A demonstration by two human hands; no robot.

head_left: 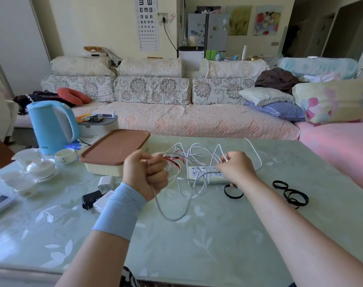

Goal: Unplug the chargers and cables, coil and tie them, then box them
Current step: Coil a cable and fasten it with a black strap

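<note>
While the chargers (105,181) lie unplugged, left hand (145,172) and right hand (235,168) both grip uncoiled cables (174,219); tying and boxing remain

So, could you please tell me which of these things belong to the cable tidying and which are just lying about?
Job:
tangled white and red cables, gripped by left hand and right hand
white power strip
black strap ties
white plug charger
black plug charger
cream box with brown lid

Lying about:
blue electric kettle
white porcelain tea set
floral sofa
</note>
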